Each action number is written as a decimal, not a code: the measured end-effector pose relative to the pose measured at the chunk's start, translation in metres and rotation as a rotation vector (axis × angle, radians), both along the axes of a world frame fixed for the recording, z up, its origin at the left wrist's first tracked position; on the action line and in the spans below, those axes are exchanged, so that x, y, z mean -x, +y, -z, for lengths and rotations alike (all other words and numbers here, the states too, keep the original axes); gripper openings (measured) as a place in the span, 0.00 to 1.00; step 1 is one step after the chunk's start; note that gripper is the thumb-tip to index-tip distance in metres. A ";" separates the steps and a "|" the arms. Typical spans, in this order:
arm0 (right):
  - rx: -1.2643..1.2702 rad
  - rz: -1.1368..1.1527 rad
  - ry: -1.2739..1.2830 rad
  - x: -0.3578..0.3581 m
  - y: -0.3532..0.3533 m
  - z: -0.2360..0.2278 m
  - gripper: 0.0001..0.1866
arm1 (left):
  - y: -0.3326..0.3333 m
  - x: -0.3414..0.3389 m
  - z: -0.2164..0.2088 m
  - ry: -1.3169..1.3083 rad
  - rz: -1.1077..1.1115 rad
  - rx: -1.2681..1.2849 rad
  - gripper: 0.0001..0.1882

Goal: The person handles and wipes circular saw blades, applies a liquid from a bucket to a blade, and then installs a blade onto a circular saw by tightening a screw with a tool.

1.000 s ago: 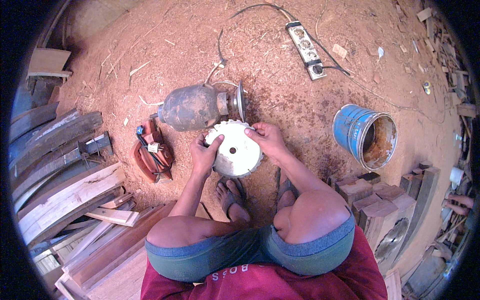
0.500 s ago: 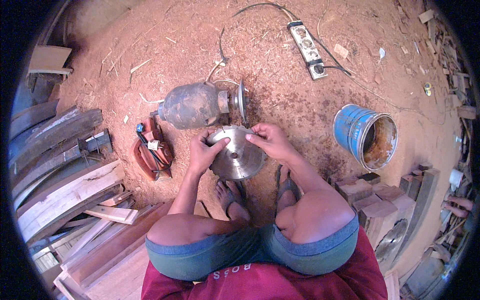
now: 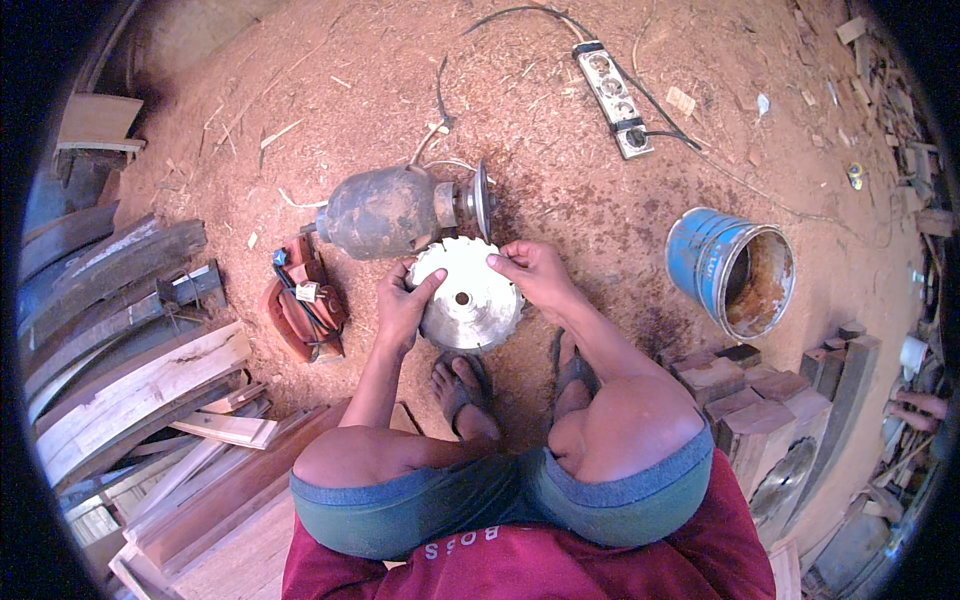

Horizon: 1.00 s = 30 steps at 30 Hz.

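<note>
Between my two hands I hold a round, toothed circular saw blade (image 3: 468,318) with a small centre hole, its face catching bright light. My left hand (image 3: 404,300) grips its left edge, thumb lying on the face. On the upper right edge my right hand (image 3: 534,272) pinches the blade between thumb and fingers. Just beyond the blade, a rusty grey electric motor (image 3: 383,210) lies on the ground. A grinding disc (image 3: 484,200) stands on edge at the motor's right end, close to the blade's top.
An orange power tool (image 3: 302,305) with its cord lies left of my hands. To the right is a tipped blue metal bucket (image 3: 700,262); a white power strip (image 3: 613,100) lies farther off. Timber planks (image 3: 150,395) pile up at left, wooden blocks (image 3: 770,405) at right.
The saw blade has tilted and shifted slightly up and left, so its face now shines brighter. Both hands still hold it.
</note>
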State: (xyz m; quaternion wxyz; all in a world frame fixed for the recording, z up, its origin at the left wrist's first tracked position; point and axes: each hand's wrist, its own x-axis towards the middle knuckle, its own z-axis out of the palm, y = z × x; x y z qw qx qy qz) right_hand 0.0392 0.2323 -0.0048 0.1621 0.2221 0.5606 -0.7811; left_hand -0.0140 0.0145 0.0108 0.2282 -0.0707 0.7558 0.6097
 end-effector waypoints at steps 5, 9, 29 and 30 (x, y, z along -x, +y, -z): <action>-0.029 0.014 -0.025 0.003 0.000 0.003 0.13 | 0.001 0.001 0.003 0.004 -0.011 0.014 0.17; -0.011 0.011 -0.035 0.003 0.000 0.005 0.13 | 0.003 -0.001 0.003 0.005 -0.037 -0.030 0.16; -0.045 0.039 0.038 0.006 -0.003 0.010 0.11 | 0.006 -0.007 0.004 0.026 -0.080 -0.013 0.17; -0.046 0.040 0.038 0.006 -0.003 0.010 0.11 | 0.006 -0.007 0.004 0.018 -0.086 -0.014 0.17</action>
